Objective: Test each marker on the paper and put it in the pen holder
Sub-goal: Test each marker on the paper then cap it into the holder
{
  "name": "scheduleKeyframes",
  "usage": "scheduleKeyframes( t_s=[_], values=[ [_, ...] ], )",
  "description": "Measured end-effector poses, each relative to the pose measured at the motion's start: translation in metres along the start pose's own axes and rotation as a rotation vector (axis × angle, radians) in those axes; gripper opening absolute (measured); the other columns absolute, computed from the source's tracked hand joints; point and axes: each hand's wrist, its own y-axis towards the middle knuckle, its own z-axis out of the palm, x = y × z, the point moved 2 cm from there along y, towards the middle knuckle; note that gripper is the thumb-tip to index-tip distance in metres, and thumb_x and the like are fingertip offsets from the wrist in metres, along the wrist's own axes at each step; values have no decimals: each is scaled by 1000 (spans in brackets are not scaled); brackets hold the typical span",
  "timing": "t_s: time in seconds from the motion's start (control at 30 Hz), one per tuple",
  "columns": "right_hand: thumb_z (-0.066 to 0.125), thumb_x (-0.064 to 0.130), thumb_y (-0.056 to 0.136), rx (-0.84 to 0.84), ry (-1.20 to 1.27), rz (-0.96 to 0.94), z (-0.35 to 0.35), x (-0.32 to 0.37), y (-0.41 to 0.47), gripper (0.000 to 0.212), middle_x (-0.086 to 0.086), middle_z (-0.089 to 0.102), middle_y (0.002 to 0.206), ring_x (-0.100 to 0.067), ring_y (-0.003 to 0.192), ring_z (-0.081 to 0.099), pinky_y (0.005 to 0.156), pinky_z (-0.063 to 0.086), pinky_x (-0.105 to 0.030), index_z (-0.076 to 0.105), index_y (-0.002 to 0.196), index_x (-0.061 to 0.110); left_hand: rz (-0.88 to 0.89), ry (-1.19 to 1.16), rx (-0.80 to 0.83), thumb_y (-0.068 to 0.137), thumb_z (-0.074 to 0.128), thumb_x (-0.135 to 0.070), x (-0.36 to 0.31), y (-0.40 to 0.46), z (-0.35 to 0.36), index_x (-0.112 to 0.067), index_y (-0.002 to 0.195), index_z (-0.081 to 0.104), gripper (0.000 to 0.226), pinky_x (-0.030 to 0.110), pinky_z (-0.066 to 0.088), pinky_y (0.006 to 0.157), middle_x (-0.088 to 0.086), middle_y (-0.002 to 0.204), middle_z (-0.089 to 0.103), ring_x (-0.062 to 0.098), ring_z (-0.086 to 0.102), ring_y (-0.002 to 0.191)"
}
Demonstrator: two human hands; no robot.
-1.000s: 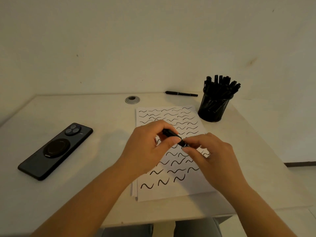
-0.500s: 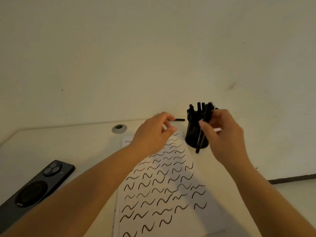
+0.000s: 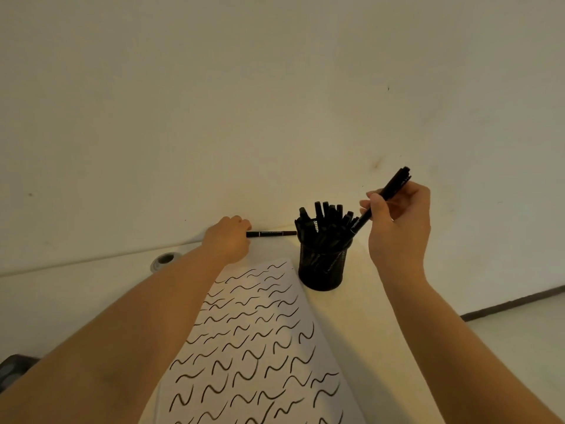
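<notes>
My right hand [image 3: 399, 221] pinches a black marker [image 3: 394, 185], tilted, its lower end over the rim of the black mesh pen holder [image 3: 322, 267]. The holder is packed with several black markers [image 3: 327, 218]. My left hand [image 3: 229, 238] reaches to the back of the desk and closes on the left end of a black marker [image 3: 272, 233] that lies flat by the wall. White paper [image 3: 253, 341] covered in black wavy test strokes lies between my arms, just left of the holder.
A grey cable grommet [image 3: 165, 260] sits in the desk at the back left. A dark phone [image 3: 12, 370] shows at the left edge. The wall rises right behind the desk's back edge [image 3: 76, 261]. The floor [image 3: 519, 328] is beyond the desk on the right.
My right hand has tilted its marker, lower end now over the holder's rim. My left hand has reached the lying marker by the wall. The view has tipped upward.
</notes>
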Motion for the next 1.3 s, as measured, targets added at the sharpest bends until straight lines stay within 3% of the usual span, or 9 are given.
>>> scheduleKeyframes(
  t_s=[0.1,0.2,0.33,0.43,0.53,0.8,1.0,1.1,1.3],
  values=[
    [53,11,90,-19,49,39,2,-4,5,26,10,64,85,-9,79,67,79,54,-30,43,91,35,23,5,12,94,40,-19,0,10,8,-18,132,42,38,38,41,89,3,132,46,23,42,119],
    [52,9,89,-28,102,70,6,-8,10,26,7,63,88,-10,79,68,82,55,-36,43,96,32,28,24,21,92,39,-16,2,17,15,-18,132,43,40,38,41,90,3,130,49,25,43,119],
    [55,5,87,34,76,40,15,-15,7,51,8,61,87,-12,81,67,76,55,-28,34,120,38,39,67,-5,92,43,-25,1,23,20,-18,123,51,32,37,43,82,6,119,52,26,47,111],
    [59,7,86,95,7,5,18,-22,1,64,8,59,83,-9,81,64,71,52,-21,32,115,57,36,19,-45,92,45,-29,1,25,23,-19,115,56,27,36,43,79,6,114,54,26,49,107],
    [58,9,87,136,-60,-58,19,-24,-1,54,4,60,84,-1,74,61,64,49,-12,37,104,56,33,-4,-87,92,47,-30,1,25,25,-17,108,58,22,36,42,76,6,110,55,26,50,104],
    [56,20,90,173,-232,-140,19,-34,-10,16,15,60,82,5,79,56,64,43,-9,54,98,33,-8,-68,-150,97,37,-24,0,14,20,-8,102,47,20,38,41,66,13,99,59,31,54,81],
    [59,17,87,220,-378,-189,17,-31,-21,17,8,57,90,-3,82,54,75,35,0,64,103,19,-24,-234,-201,99,30,-21,-1,-16,10,-5,103,44,22,34,35,57,12,86,57,25,47,66],
    [58,13,88,254,-453,-251,14,-25,-23,15,11,59,87,-14,90,55,75,34,-5,67,100,14,-48,-345,-257,99,29,-22,-4,-39,0,-7,106,43,21,34,36,57,11,85,59,27,52,68],
    [47,15,94,355,-538,-196,9,-22,-28,25,-2,63,117,-19,111,51,86,29,-13,64,111,12,-85,-492,-368,98,32,-28,-9,-98,-22,-13,106,45,21,31,31,50,-2,74,52,21,50,66]
  ],
)
